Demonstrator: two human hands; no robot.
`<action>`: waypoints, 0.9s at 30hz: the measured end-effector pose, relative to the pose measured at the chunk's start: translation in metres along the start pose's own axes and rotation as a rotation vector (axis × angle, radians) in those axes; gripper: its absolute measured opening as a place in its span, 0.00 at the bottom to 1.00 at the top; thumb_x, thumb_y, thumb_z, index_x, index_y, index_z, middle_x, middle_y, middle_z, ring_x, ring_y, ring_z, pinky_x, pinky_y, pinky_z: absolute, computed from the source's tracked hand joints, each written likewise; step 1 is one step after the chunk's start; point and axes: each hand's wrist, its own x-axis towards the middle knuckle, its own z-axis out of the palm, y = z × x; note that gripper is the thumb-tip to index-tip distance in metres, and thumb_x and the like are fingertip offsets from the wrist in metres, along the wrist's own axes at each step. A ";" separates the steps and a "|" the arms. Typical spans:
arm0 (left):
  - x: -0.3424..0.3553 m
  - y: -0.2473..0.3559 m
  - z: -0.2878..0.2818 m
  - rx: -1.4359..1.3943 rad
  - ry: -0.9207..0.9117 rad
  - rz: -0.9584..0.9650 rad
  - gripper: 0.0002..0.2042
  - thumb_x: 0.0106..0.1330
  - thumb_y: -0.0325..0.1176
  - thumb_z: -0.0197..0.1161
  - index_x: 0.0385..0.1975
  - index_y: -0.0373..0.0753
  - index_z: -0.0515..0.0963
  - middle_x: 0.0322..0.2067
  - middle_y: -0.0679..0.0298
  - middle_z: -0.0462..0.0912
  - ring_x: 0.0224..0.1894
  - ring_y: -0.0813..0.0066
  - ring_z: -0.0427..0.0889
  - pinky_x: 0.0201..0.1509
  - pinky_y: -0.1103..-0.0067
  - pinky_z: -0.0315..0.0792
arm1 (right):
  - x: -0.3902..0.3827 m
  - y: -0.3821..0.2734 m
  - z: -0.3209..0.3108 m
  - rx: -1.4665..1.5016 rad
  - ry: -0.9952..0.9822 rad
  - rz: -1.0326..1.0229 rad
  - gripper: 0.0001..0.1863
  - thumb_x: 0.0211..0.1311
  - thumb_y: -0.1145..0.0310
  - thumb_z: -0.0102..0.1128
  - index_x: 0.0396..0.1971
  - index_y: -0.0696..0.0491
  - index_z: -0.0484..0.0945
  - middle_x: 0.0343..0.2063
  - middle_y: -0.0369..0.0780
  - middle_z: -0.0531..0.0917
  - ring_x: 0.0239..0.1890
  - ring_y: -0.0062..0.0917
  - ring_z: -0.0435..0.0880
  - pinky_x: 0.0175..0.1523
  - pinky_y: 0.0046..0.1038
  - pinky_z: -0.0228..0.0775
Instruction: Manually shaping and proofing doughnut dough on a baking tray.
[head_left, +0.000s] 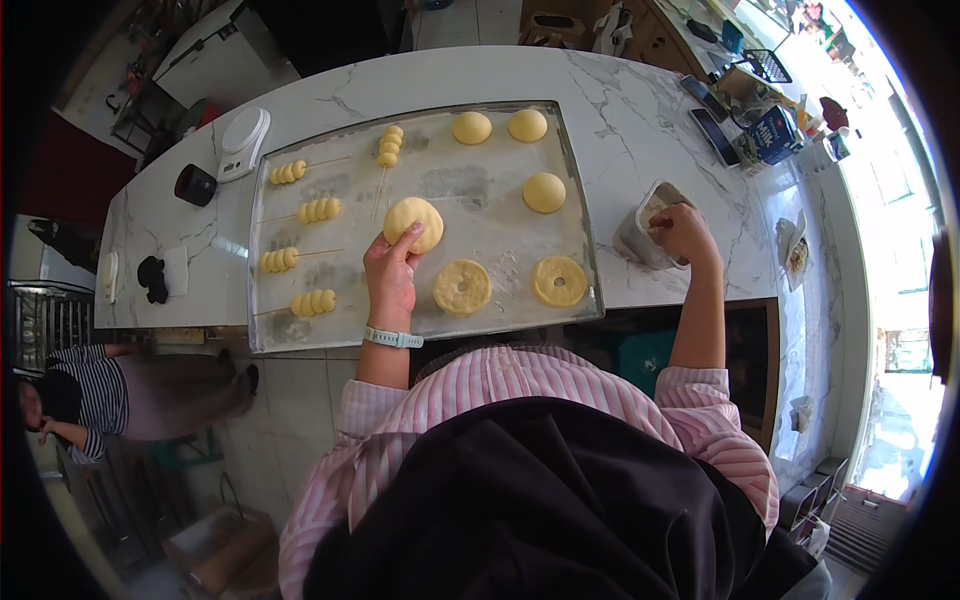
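My left hand holds up a pale round of dough over the metal tray, thumb pressed on its face. My right hand dips into a translucent plastic container right of the tray, its fingers bent together; what they grip is hidden. On the tray sit three smooth dough domes, two flattened dough rings with center holes, and several segmented dough pieces on thin skewers.
A white scale and dark cup stand left on the marble counter. A blue carton, phone and other items crowd the right end. Another person in stripes is at the lower left.
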 end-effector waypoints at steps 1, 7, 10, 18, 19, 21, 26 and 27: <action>-0.002 0.001 -0.004 -0.011 0.016 -0.010 0.15 0.51 0.26 0.65 0.39 0.33 0.74 0.36 0.63 0.77 0.39 0.75 0.77 0.43 0.80 0.72 | 0.002 0.001 0.004 0.012 -0.049 -0.019 0.10 0.37 0.77 0.59 0.25 0.57 0.82 0.23 0.47 0.81 0.28 0.36 0.80 0.37 0.30 0.71; -0.011 0.002 -0.036 -0.016 0.061 0.003 0.15 0.52 0.26 0.64 0.40 0.32 0.73 0.37 0.62 0.77 0.40 0.75 0.77 0.45 0.80 0.71 | 0.010 0.010 -0.011 0.180 -0.097 -0.025 0.09 0.43 0.75 0.60 0.28 0.59 0.81 0.21 0.43 0.81 0.25 0.27 0.80 0.34 0.26 0.70; -0.015 0.002 -0.045 -0.036 0.083 -0.002 0.15 0.53 0.26 0.63 0.41 0.31 0.73 0.37 0.62 0.77 0.40 0.75 0.77 0.45 0.81 0.71 | 0.016 -0.026 -0.027 0.514 -0.040 -0.199 0.08 0.50 0.74 0.58 0.31 0.59 0.80 0.19 0.39 0.80 0.24 0.17 0.77 0.33 0.20 0.69; -0.022 0.001 -0.037 -0.101 0.009 0.017 0.14 0.54 0.26 0.63 0.40 0.32 0.72 0.37 0.62 0.77 0.39 0.75 0.77 0.44 0.82 0.72 | 0.074 -0.168 0.056 0.351 -0.175 -0.623 0.10 0.50 0.76 0.58 0.34 0.56 0.80 0.28 0.41 0.83 0.27 0.27 0.81 0.36 0.23 0.71; -0.022 0.000 -0.038 -0.090 0.013 0.013 0.14 0.54 0.26 0.63 0.40 0.32 0.72 0.37 0.63 0.77 0.39 0.75 0.77 0.44 0.82 0.72 | 0.077 -0.171 0.067 0.372 -0.160 -0.599 0.09 0.49 0.76 0.56 0.33 0.54 0.81 0.26 0.41 0.82 0.29 0.28 0.81 0.37 0.26 0.71; -0.028 -0.003 -0.045 -0.082 0.035 0.011 0.14 0.54 0.26 0.63 0.40 0.32 0.72 0.37 0.63 0.77 0.39 0.76 0.77 0.44 0.81 0.72 | 0.074 -0.182 0.087 0.393 -0.160 -0.587 0.09 0.49 0.75 0.55 0.31 0.53 0.81 0.25 0.42 0.82 0.30 0.29 0.82 0.38 0.28 0.71; -0.036 -0.004 -0.048 -0.133 0.085 0.010 0.13 0.55 0.26 0.62 0.40 0.32 0.72 0.37 0.62 0.77 0.41 0.75 0.77 0.44 0.82 0.72 | 0.034 -0.165 0.164 -0.133 0.175 -0.845 0.27 0.63 0.56 0.39 0.56 0.60 0.61 0.55 0.48 0.66 0.60 0.34 0.62 0.63 0.37 0.52; -0.038 -0.004 -0.049 -0.136 0.095 0.011 0.13 0.55 0.26 0.62 0.40 0.32 0.72 0.37 0.62 0.77 0.41 0.75 0.77 0.44 0.82 0.72 | 0.033 -0.165 0.163 -0.164 -0.073 -0.772 0.33 0.64 0.51 0.35 0.60 0.62 0.49 0.63 0.45 0.51 0.66 0.33 0.46 0.67 0.40 0.35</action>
